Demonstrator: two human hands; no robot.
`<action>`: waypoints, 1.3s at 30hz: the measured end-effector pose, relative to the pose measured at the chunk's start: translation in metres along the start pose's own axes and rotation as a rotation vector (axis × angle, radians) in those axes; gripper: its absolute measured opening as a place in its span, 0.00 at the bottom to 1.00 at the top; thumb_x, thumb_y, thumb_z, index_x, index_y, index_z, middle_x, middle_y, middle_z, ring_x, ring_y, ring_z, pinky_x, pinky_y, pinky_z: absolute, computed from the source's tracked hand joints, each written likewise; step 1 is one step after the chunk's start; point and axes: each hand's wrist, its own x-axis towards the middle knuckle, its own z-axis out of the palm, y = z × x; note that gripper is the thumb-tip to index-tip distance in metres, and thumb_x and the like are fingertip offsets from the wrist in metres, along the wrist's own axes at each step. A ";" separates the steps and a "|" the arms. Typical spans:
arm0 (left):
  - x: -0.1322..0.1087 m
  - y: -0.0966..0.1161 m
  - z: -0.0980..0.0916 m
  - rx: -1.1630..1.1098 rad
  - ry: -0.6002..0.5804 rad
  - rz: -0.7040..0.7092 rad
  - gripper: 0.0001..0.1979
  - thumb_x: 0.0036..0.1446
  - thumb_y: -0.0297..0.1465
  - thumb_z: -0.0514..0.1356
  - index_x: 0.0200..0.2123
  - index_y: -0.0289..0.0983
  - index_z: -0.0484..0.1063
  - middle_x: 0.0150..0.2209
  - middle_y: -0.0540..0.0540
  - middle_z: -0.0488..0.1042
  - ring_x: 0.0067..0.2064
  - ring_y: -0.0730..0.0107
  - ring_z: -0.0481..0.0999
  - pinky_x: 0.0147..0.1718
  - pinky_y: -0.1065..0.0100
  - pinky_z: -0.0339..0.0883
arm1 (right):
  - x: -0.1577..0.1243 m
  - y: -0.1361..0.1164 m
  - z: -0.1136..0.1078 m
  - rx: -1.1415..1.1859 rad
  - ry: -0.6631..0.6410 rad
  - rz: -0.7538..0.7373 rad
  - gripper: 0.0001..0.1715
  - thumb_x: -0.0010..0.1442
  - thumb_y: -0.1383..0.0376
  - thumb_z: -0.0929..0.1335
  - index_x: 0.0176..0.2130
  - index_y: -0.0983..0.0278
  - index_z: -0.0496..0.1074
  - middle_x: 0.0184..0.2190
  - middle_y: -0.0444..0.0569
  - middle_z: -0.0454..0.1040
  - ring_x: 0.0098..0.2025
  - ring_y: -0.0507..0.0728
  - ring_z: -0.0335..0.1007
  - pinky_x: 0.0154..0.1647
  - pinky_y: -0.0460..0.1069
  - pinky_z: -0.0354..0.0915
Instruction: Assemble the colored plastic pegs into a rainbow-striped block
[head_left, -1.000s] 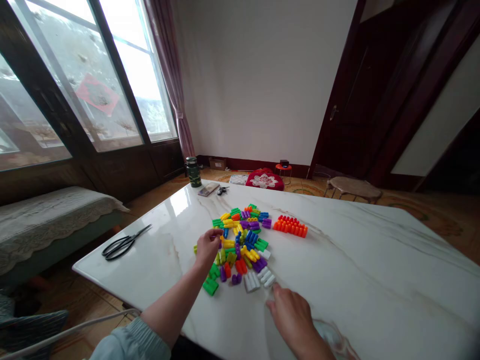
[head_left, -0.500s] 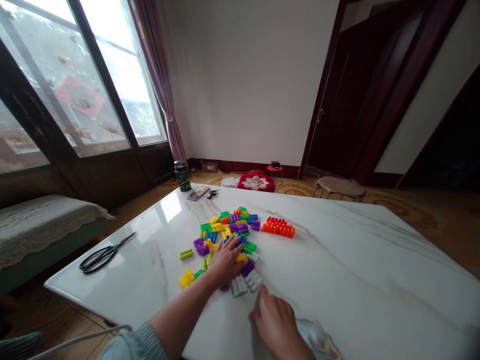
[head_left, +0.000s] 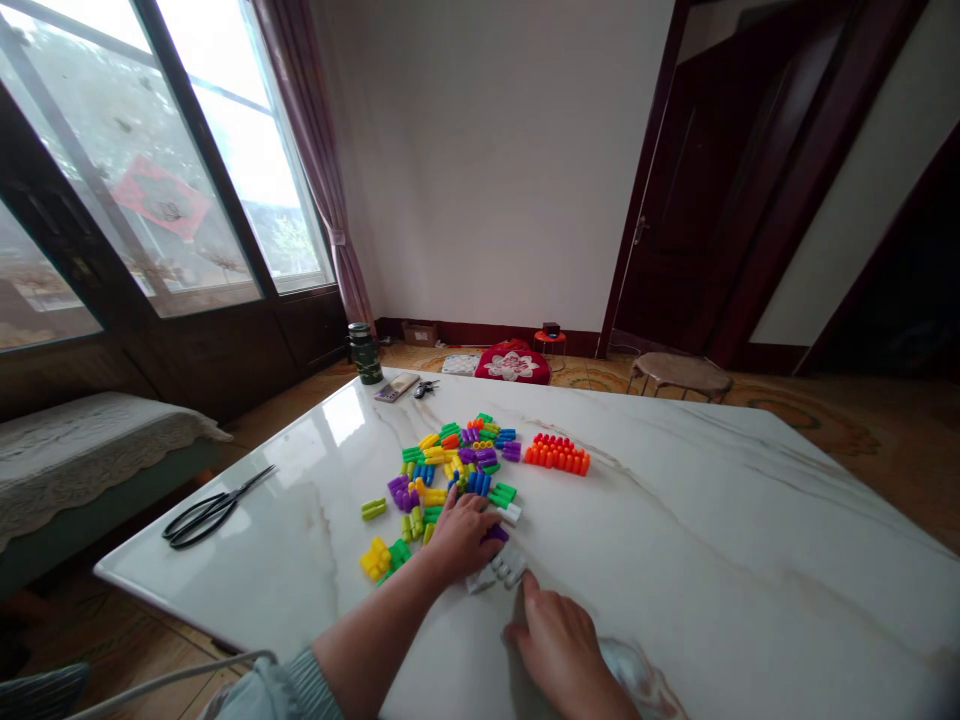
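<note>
a loose heap of mixed-colour interlocking toy bricks [head_left: 429,495] lies around the middle of the marble-patterned table [head_left: 690,510]. the left hand [head_left: 463,535] rests palm down over the heap's near side, fingers slightly spread; whether it grips a brick underneath i cannot tell. a light fingertip touch would probably suit here, since pressing flat could push neighbouring bricks outward. the right hand [head_left: 561,632] has its forefinger stretched toward the pale grey bricks [head_left: 509,566], thumb set apart and nothing visible between them; contact is too close to judge. keeping that finger low would likely check any sliding on the glossy top. just beyond the heap's right side sits a neat red-orange brick block [head_left: 556,456], best left unbumped. farther off lie black-handled scissors [head_left: 232,494] to the left, and a phone [head_left: 397,388], keys [head_left: 424,388] and a dark green bottle [head_left: 365,355] near the far edge.
</note>
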 end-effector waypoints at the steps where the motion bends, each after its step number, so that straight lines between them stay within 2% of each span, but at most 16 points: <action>1: -0.001 0.002 0.001 0.017 -0.008 0.016 0.13 0.55 0.39 0.58 0.43 0.47 0.75 0.47 0.48 0.73 0.52 0.58 0.68 0.62 0.49 0.39 | 0.000 0.000 0.000 -0.008 -0.004 0.002 0.27 0.54 0.69 0.64 0.54 0.70 0.67 0.39 0.57 0.78 0.45 0.64 0.74 0.45 0.53 0.66; 4: -0.004 0.005 0.000 0.042 -0.013 0.019 0.13 0.56 0.39 0.57 0.44 0.47 0.74 0.46 0.47 0.73 0.53 0.57 0.67 0.62 0.47 0.35 | 0.001 -0.001 0.000 -0.039 -0.006 0.004 0.24 0.55 0.69 0.63 0.52 0.69 0.68 0.39 0.56 0.78 0.44 0.64 0.74 0.44 0.53 0.67; 9: -0.004 0.008 -0.004 0.041 -0.064 -0.026 0.12 0.54 0.39 0.58 0.41 0.44 0.74 0.42 0.45 0.73 0.52 0.56 0.67 0.62 0.45 0.37 | 0.004 -0.002 -0.003 -0.057 -0.010 0.010 0.22 0.56 0.66 0.64 0.51 0.68 0.69 0.38 0.56 0.79 0.43 0.64 0.75 0.43 0.53 0.67; 11: -0.004 0.010 -0.005 0.022 -0.067 -0.023 0.13 0.53 0.38 0.59 0.42 0.43 0.74 0.44 0.45 0.72 0.55 0.55 0.65 0.62 0.45 0.38 | 0.005 -0.003 -0.003 -0.067 -0.015 0.019 0.22 0.56 0.65 0.65 0.51 0.68 0.69 0.37 0.56 0.79 0.43 0.64 0.75 0.43 0.53 0.67; 14: -0.004 0.016 -0.007 -0.032 -0.067 0.019 0.17 0.52 0.38 0.61 0.46 0.44 0.73 0.50 0.44 0.70 0.59 0.54 0.61 0.62 0.47 0.41 | 0.006 -0.002 -0.002 -0.087 -0.028 0.025 0.22 0.57 0.66 0.65 0.52 0.68 0.68 0.38 0.57 0.78 0.43 0.63 0.75 0.42 0.52 0.67; 19: -0.011 0.034 -0.006 -0.073 -0.151 0.134 0.16 0.54 0.38 0.59 0.46 0.42 0.73 0.52 0.42 0.70 0.58 0.52 0.62 0.61 0.46 0.46 | 0.006 0.003 0.004 -0.102 -0.012 -0.011 0.23 0.59 0.67 0.64 0.54 0.68 0.67 0.40 0.56 0.78 0.44 0.62 0.74 0.43 0.51 0.66; 22: -0.016 0.043 -0.003 -0.057 -0.168 0.193 0.16 0.56 0.35 0.57 0.47 0.39 0.71 0.52 0.39 0.69 0.58 0.51 0.62 0.59 0.48 0.52 | 0.006 0.005 0.006 -0.073 0.004 -0.023 0.20 0.58 0.67 0.64 0.51 0.65 0.69 0.39 0.54 0.78 0.44 0.61 0.75 0.43 0.50 0.66; 27: -0.024 0.052 0.001 -0.043 -0.196 0.261 0.21 0.50 0.31 0.59 0.49 0.35 0.68 0.52 0.35 0.67 0.57 0.50 0.64 0.54 0.55 0.62 | 0.007 0.006 0.008 -0.059 -0.013 0.000 0.14 0.58 0.68 0.63 0.43 0.63 0.73 0.37 0.53 0.78 0.43 0.60 0.75 0.41 0.49 0.65; 30: -0.026 0.054 0.001 -0.047 -0.193 0.296 0.22 0.50 0.29 0.58 0.50 0.34 0.67 0.49 0.35 0.69 0.54 0.52 0.66 0.52 0.58 0.64 | 0.006 0.007 0.010 -0.073 -0.023 0.008 0.13 0.59 0.69 0.62 0.39 0.64 0.74 0.37 0.54 0.78 0.42 0.61 0.75 0.41 0.50 0.65; 33: -0.026 0.054 0.000 -0.048 -0.205 0.308 0.20 0.50 0.30 0.58 0.49 0.35 0.68 0.46 0.37 0.70 0.52 0.53 0.68 0.50 0.60 0.65 | 0.006 0.007 0.010 -0.078 -0.023 0.002 0.12 0.58 0.68 0.63 0.39 0.64 0.74 0.37 0.54 0.78 0.42 0.61 0.75 0.41 0.49 0.65; 39: -0.026 0.055 0.002 -0.028 -0.212 0.290 0.21 0.50 0.31 0.59 0.49 0.33 0.67 0.49 0.34 0.68 0.53 0.52 0.67 0.50 0.60 0.65 | 0.007 0.006 0.008 -0.109 -0.043 -0.006 0.13 0.59 0.69 0.62 0.39 0.64 0.75 0.37 0.54 0.78 0.42 0.62 0.75 0.40 0.50 0.65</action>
